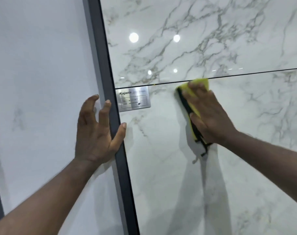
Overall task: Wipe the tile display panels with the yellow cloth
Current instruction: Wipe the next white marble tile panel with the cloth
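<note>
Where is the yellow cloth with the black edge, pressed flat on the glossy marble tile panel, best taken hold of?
I'd pinch the yellow cloth along its black edge, coming from the left. The right hand presses it flat on the marble tile panel, covering most of it; only that edge and the loose lower end stick out. The left hand, on the dark frame, is nearest.

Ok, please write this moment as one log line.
step: wiping | right hand: presses cloth on panel | left hand: grips frame
</note>
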`<state>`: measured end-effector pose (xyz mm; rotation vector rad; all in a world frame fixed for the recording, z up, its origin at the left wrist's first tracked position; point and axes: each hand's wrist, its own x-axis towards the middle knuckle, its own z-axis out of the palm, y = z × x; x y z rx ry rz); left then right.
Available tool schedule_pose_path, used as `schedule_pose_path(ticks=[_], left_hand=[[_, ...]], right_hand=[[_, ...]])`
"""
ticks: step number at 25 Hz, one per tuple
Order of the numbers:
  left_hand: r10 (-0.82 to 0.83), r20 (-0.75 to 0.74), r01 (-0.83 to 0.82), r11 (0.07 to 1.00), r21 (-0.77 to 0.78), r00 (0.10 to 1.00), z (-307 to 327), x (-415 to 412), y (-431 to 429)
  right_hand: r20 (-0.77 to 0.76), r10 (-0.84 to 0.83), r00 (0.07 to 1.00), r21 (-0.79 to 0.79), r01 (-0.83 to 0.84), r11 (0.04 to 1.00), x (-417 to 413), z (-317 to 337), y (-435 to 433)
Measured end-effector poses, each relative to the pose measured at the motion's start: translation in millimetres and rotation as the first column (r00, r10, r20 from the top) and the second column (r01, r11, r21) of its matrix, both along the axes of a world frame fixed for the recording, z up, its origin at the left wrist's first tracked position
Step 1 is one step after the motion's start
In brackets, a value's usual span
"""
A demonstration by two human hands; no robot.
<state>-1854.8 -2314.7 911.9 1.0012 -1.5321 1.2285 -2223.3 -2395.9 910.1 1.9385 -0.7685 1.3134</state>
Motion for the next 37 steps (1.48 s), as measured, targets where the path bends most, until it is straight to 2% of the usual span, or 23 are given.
schedule_pose_path(ticks=[2, 3, 6, 7, 10, 11, 13, 15, 16, 19, 20, 23, 24, 26, 27, 28, 29, 31, 32, 33, 35, 36, 37], left_hand=[[0.071, -0.004, -0.071, 0.996, -0.051, 0.997, 11.7, -37.1, 2.0], [0.088, 0.047, -0.085, 0.995, -0.058, 0.995, 19.7, -57.3, 1.7], [0.110, 0.223, -0.106, 0.994, -0.028, 0.969, 40.2, -97.0, -6.1], [0.109, 0.236, -0.110, 0.994, -0.009, 0.966, 42.6, -103.0, -10.0], [0.197, 0.282, -0.213, 0.977, 0.027, 0.939, 35.1, -108.0, -22.4], [0.236, 0.309, -0.253, 0.967, 0.016, 0.921, 33.3, -108.5, -25.0], [0.280, 0.322, -0.293, 0.956, -0.008, 0.904, 31.4, -110.2, -28.1], [0.297, 0.322, -0.309, 0.951, -0.014, 0.899, 30.8, -109.6, -30.6], [0.305, 0.317, -0.316, 0.948, -0.016, 0.898, 30.6, -109.2, -31.3], [0.317, 0.323, -0.329, 0.944, -0.019, 0.892, 29.5, -110.6, -31.2], [0.316, 0.330, -0.328, 0.944, -0.020, 0.890, 29.9, -111.3, -31.0], [0.311, 0.338, -0.325, 0.946, -0.015, 0.888, 31.1, -109.9, -29.5], [0.302, 0.336, -0.316, 0.949, -0.011, 0.892, 30.3, -110.4, -29.9], [0.294, 0.332, -0.308, 0.951, -0.014, 0.896, 28.6, -110.4, -30.5], [0.297, 0.335, -0.309, 0.951, -0.017, 0.894, 28.4, -110.3, -30.4], [0.294, 0.342, -0.307, 0.952, -0.015, 0.893, 29.3, -110.1, -30.1], [0.286, 0.347, -0.301, 0.953, -0.011, 0.893, 30.4, -110.0, -29.2], [0.270, 0.339, -0.283, 0.959, -0.009, 0.901, 30.1, -110.2, -27.0], [0.260, 0.327, -0.271, 0.962, -0.012, 0.909, 30.0, -112.1, -27.0], [0.253, 0.307, -0.260, 0.965, -0.018, 0.917, 29.8, -116.6, -27.7], [0.265, 0.250, -0.264, 0.964, -0.039, 0.931, 29.8, -133.3, -32.2], [0.266, 0.220, -0.264, 0.964, -0.039, 0.939, 30.1, -143.7, -35.9], [0.256, 0.201, -0.255, 0.966, -0.031, 0.945, 31.2, -156.7, -41.2]], right_hand=[[0.310, 0.049, 0.949, 0.111, -0.087, 0.990, 17.7, 10.7, 0.8], [0.295, 0.035, 0.955, 0.064, -0.056, 0.996, 28.7, 7.3, 1.0], [-0.173, -0.022, 0.985, -0.215, -0.016, 0.977, 6.7, -16.0, -9.3], [-0.186, -0.041, 0.982, -0.252, -0.008, 0.968, -10.8, -8.2, -11.6], [0.229, 0.015, 0.973, -0.033, -0.008, 0.999, -20.0, 9.3, -17.8], [0.278, 0.016, 0.961, -0.014, -0.012, 1.000, -15.8, 9.9, -19.5], [0.005, -0.014, 1.000, -0.169, 0.014, 0.986, -20.7, 0.0, -25.8], [-0.276, -0.089, 0.957, -0.313, -0.001, 0.950, -49.8, 0.8, -30.9], [-0.234, -0.094, 0.968, -0.312, 0.017, 0.950, -58.6, 7.5, -33.1], [0.266, 0.012, 0.964, -0.033, -0.004, 0.999, -43.4, 9.0, -33.7], [0.283, 0.008, 0.959, -0.026, -0.001, 1.000, -37.0, 3.5, -31.9], [-0.177, -0.075, 0.981, -0.249, 0.029, 0.968, -60.1, -16.1, -33.9], [-0.207, -0.107, 0.973, -0.263, 0.050, 0.964, -75.9, -11.9, -35.3], [0.086, -0.049, 0.995, -0.131, 0.061, 0.989, -83.0, -1.9, -43.3], [0.311, -0.002, 0.950, -0.007, 0.005, 1.000, -73.7, 2.3, -43.4], [0.421, 0.010, 0.907, 0.050, -0.034, 0.998, -64.1, 3.0, -42.2], [0.380, -0.005, 0.925, 0.026, -0.005, 1.000, -58.2, -1.2, -40.4], [-0.021, -0.035, 0.999, -0.154, 0.032, 0.988, -70.8, -23.0, -44.6], [-0.166, -0.073, 0.983, -0.233, 0.033, 0.972, -90.5, -25.1, -46.1], [-0.146, -0.095, 0.985, -0.240, 0.058, 0.969, -108.9, -18.9, -49.9], [0.216, -0.036, 0.976, -0.049, 0.048, 0.998, -123.6, -1.7, -60.6], [0.396, -0.008, 0.918, 0.074, -0.023, 0.997, -121.6, 6.0, -62.0], [0.433, -0.014, 0.901, 0.094, -0.030, 0.995, -120.0, 8.9, -62.0]])
